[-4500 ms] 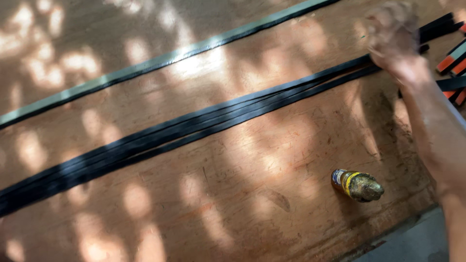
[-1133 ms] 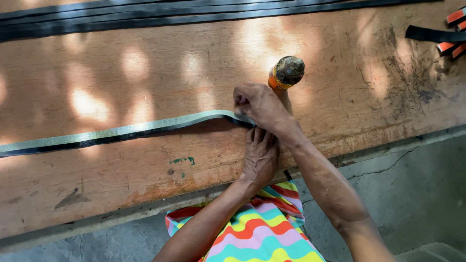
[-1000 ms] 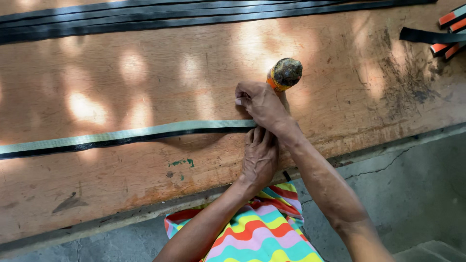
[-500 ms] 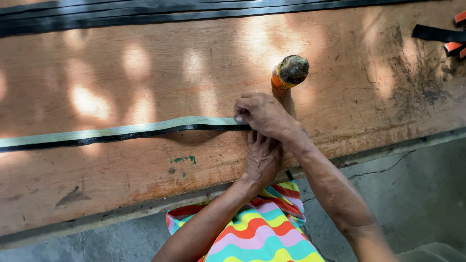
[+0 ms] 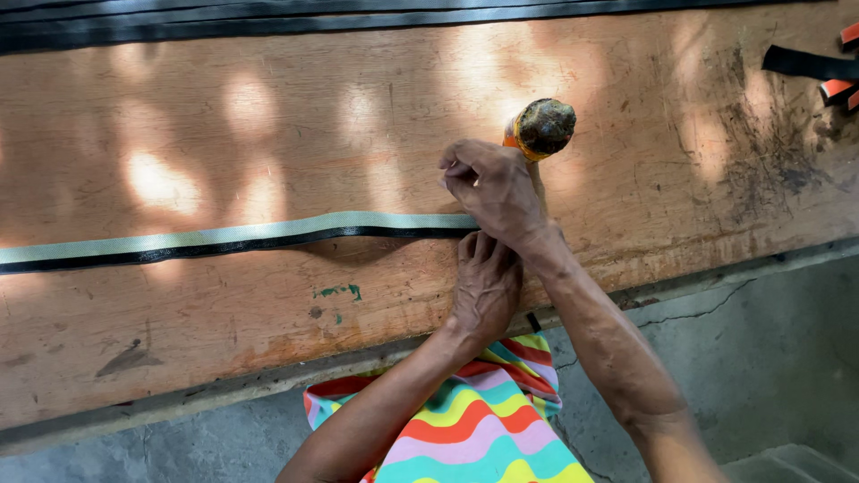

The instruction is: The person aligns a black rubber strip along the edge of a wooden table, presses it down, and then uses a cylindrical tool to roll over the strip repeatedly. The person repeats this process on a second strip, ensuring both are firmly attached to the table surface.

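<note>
1. Head view, the hands: both meet at one end of a long strip (image 5: pixel 233 238) that lies flat along a wooden board (image 5: pixel 268 134). The left hand (image 5: pixel 484 284) rests palm down on the board just below the strip's end, fingers together and pointing up at it. It looks to be pinning the strip, though whether the fingertips press the strip itself or only the wood beside it is hidden.

2. The right hand (image 5: pixel 490 190) sits just above, curled over the same end with fingers bent narrow, as if pinching something small. I cannot tell what, if anything, is between them. The two hands touch or nearly touch, crowded over the one spot, which I judge is so one can steady while the other works.

3. The strip: pale grey-green on top with a black edge below, running from the hands off the left edge of the picture. It bows up slightly just left of the hands, throwing a shadow.

4. Just beyond the right hand stands a jar (image 5: pixel 540 130) with a dirty top and an orange-yellow side, kept within reach, I would guess.

5. Along the far edge lie more black strips (image 5: pixel 358 16); at top right, a black band (image 5: pixel 805 63) with orange pieces (image 5: pixel 841 89).

6. Below the board, grey concrete (image 5: pixel 769 358) and a striped cloth (image 5: pixel 474 429) between the forearms.
</note>
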